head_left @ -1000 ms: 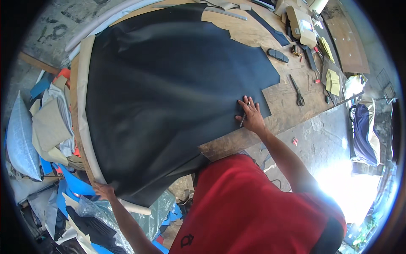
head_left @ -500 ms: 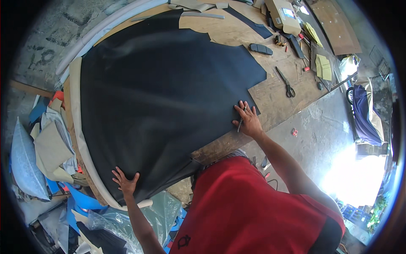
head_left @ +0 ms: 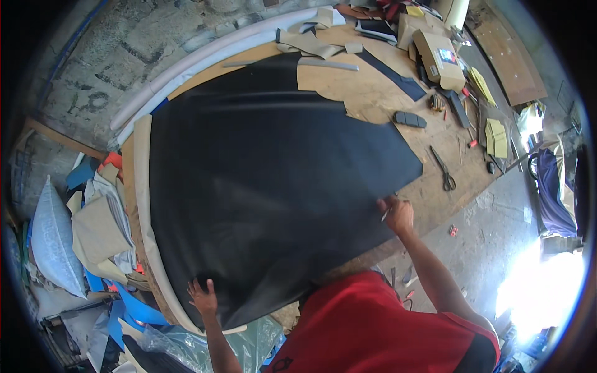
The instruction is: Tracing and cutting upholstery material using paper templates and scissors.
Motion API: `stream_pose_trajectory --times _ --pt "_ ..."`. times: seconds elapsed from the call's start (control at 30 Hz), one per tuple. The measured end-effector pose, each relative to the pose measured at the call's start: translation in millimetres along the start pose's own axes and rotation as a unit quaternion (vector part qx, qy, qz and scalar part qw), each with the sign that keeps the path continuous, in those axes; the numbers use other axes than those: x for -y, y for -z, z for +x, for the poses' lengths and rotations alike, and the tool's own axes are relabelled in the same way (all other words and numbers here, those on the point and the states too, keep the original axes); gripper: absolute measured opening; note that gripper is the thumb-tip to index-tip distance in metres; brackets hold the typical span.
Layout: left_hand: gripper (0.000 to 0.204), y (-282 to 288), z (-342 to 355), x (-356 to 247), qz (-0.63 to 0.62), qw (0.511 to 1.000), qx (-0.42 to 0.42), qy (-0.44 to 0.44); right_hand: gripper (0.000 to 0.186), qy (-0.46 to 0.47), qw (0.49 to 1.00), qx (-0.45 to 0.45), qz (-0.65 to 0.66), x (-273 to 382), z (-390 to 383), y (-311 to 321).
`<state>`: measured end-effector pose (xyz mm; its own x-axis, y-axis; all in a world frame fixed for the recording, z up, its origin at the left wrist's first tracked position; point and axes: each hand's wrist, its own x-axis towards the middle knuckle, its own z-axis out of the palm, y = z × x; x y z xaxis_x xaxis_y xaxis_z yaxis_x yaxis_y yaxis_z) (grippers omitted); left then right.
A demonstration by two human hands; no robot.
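A large sheet of black leather-like material (head_left: 273, 161) covers most of the wooden table, its right edge cut in steps and angles. My left hand (head_left: 203, 298) lies on its near left part with the fingers spread. At the sheet's right edge, my right hand (head_left: 399, 216) is closed around a thin pen (head_left: 385, 215); the fingers are somewhat blurred. Black-handled scissors (head_left: 444, 169) rest on bare wood beyond my right hand. Farther back is a dark, segmented oblong block (head_left: 410, 119).
A pale roll (head_left: 142, 180) runs along the table's left edge. Fabric scraps (head_left: 99, 230) are heaped to the left. At the back right stand a cardboard box (head_left: 439, 61), yellow pattern pieces (head_left: 495, 138) and small tools. A metal ruler (head_left: 329, 64) lies at the far side.
My right hand has gone from lying spread on the sheet's edge to closed around the pen. My left hand stays spread on the sheet. The whole view has shifted, showing more of the far side.
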<state>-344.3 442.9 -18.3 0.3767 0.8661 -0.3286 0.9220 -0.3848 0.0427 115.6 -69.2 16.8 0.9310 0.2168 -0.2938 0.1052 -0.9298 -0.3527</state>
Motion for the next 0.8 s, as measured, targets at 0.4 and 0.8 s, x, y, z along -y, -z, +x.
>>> stream_pose_trajectory --times 0.4,0.8 --pt "0.065 44 238 -137 -0.039 0.985 -0.137 -0.099 0.017 0.326 0.923 -0.174 0.106 287 421 21" --pt "0.065 36 361 -174 -0.01 0.982 -0.168 -0.079 0.013 0.356 0.886 -0.273 -0.118 401 649 -21"
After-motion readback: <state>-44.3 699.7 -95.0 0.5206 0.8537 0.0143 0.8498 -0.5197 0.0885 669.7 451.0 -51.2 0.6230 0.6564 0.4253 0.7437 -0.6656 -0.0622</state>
